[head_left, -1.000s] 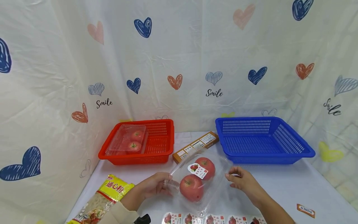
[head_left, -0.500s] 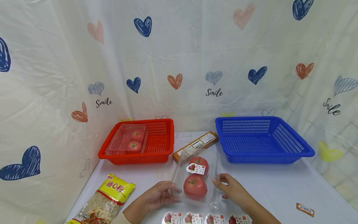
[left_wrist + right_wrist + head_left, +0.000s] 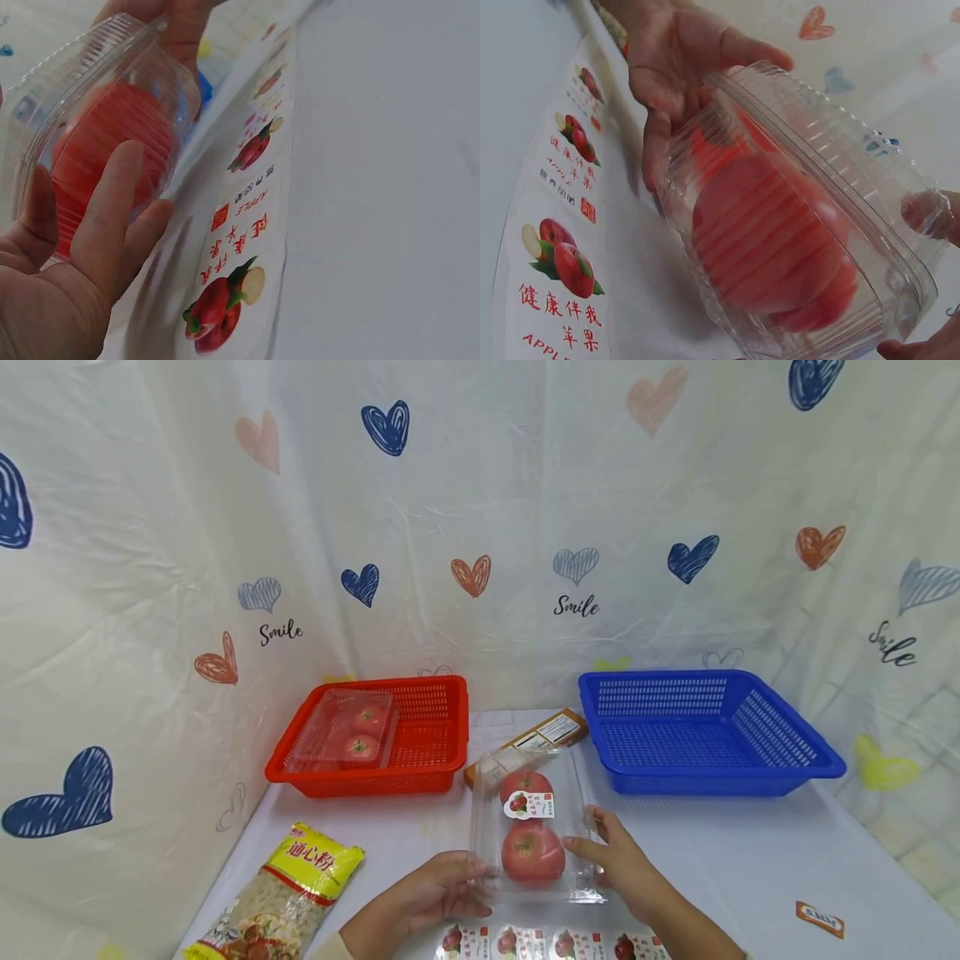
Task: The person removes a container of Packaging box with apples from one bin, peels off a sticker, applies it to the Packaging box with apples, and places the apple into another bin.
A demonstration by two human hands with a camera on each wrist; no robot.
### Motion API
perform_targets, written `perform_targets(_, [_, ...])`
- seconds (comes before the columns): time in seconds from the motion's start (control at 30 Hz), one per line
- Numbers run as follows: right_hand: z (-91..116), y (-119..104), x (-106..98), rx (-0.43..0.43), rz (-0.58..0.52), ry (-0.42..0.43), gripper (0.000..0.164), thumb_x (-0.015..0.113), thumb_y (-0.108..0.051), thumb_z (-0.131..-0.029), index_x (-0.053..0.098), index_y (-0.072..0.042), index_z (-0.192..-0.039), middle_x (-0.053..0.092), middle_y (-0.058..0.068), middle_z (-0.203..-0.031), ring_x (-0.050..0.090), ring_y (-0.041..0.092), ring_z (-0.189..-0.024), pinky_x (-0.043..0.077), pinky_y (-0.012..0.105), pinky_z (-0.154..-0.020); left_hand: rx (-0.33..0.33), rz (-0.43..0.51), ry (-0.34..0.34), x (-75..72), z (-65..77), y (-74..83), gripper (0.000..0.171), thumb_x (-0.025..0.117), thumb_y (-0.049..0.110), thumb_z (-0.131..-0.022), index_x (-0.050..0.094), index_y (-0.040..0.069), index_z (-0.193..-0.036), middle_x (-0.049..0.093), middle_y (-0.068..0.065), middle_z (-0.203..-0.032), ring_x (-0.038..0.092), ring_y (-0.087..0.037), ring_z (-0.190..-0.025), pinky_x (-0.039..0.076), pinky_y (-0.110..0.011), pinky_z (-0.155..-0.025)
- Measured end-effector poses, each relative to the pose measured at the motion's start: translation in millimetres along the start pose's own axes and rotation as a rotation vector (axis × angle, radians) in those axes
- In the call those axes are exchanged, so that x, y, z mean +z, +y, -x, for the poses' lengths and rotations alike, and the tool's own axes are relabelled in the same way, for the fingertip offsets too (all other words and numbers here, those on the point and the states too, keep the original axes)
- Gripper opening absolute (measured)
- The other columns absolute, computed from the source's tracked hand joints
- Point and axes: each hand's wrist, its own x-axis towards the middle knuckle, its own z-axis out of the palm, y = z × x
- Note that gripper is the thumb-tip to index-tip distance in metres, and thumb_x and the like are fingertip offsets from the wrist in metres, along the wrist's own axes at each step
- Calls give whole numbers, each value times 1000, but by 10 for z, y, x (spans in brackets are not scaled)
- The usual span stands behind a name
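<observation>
Between my two hands is a closed clear plastic clamshell (image 3: 487,827) with two red apples (image 3: 533,853) inside. A white label (image 3: 528,805) with a printed apple sits on its lid. My left hand (image 3: 438,893) grips the left side near the front corner; in the left wrist view, its fingers (image 3: 112,217) spread against the ribbed base. My right hand (image 3: 622,868) holds the right side, thumb over the lid's edge, other fingers partly hidden behind. The clamshell tilts up toward me, above a strip of apple labels (image 3: 517,941) on the table.
A red basket (image 3: 442,772) at back left holds another clamshell of apples (image 3: 360,750). At back right stands a blue basket (image 3: 720,781). Between them lies a brown box (image 3: 566,727), partly behind the held clamshell. A pasta bag (image 3: 277,893) lies left, a small orange packet (image 3: 820,919) right.
The clamshell has turned more upright and straight between the hands. My right hand, earlier off its right edge, has come in and now holds that side.
</observation>
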Motion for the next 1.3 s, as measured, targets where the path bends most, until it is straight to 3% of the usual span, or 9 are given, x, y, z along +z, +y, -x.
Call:
perform_targets(0.13, [-42, 5, -66, -33, -113, 38, 70, 62, -13, -90, 23, 4, -146, 24, 34, -148, 50, 42, -116, 53, 49, -83, -43, -14, -91, 14, -19, 34, 20, 56, 25, -100, 61, 10, -111, 68, -6, -109, 64, -26, -106, 51, -47, -89])
perform_targets(0.27, [-80, -48, -147, -47, -104, 86, 61, 59, -15, -92, 32, 8, -142, 43, 29, -136, 56, 36, -111, 55, 43, -79, -87, -81, -181, 32, -35, 85, 26, 57, 22, -99, 55, 8, -121, 62, -8, -120, 60, -27, -112, 50, -47, -92])
perform_targets(0.47, [-142, -256, -289, -86, -45, 120, 52, 55, -18, -96, 41, 10, -137, 54, 23, -123, 58, 30, -105, 55, 39, -79, -79, -324, -237, 58, -158, 268, 54, 70, 20, -91, 47, 0, -136, 59, -11, -125, 62, -27, -109, 52, -43, -90])
perform_targets(0.63, [-187, -478, -503, -140, 4, 122, 51, 54, -21, -97, 43, 9, -137, 56, 17, -119, 55, 21, -101, 55, 36, -79, -77, -490, -304, 90, -448, 424, 46, 67, 5, -90, 51, 1, -132, 61, -19, -124, 65, -24, -101, 53, -39, -88])
perform_targets(0.77, [-210, -634, -783, -181, 46, 112, 53, 54, -26, -99, 42, 8, -138, 54, 18, -121, 55, 22, -103, 55, 34, -79, -37, -502, -238, 145, -845, 411, 36, 62, 5, -93, 54, 4, -128, 65, -15, -116, 66, -24, -97, 56, -40, -83])
perform_targets(0.97, [-232, -732, -1164, -209, 52, 118, 55, 56, -31, -99, 43, 7, -137, 61, 5, -109, 63, 16, -93, 57, 34, -78, 20, -302, -75, 313, -1391, 313, 44, 61, 16, -96, 44, 8, -135, 66, -13, -111, 67, -30, -97, 56, -46, -80])
perform_targets(1.13, [-228, -831, -1471, -246, -88, 84, 21, 57, -20, -99, 58, -8, -115, 62, -3, -99, 63, 14, -87, 57, 33, -72, 89, -184, 121, 444, -1692, 426, 55, 66, 20, -92, 37, 2, -134, 66, -17, -106, 68, -32, -92, 56, -47, -79])
perform_targets(1.2, [-206, -907, -1622, -266, -166, 67, 9, 56, -15, -99, 63, -13, -105, 63, -2, -96, 65, 15, -83, 58, 33, -69, 118, -154, 155, 486, -1823, 486, 56, 67, 21, -91, 37, -1, -133, 65, -19, -106, 68, -34, -92, 56, -48, -79])
perform_targets(1.3, [-164, -1023, -1863, -280, -239, 68, 13, 55, -10, -99, 67, -16, -97, 64, -2, -93, 67, 15, -78, 58, 32, -65, 121, -124, 152, 571, -2022, 540, 53, 67, 22, -91, 41, -2, -131, 64, -22, -107, 67, -36, -94, 56, -48, -78])
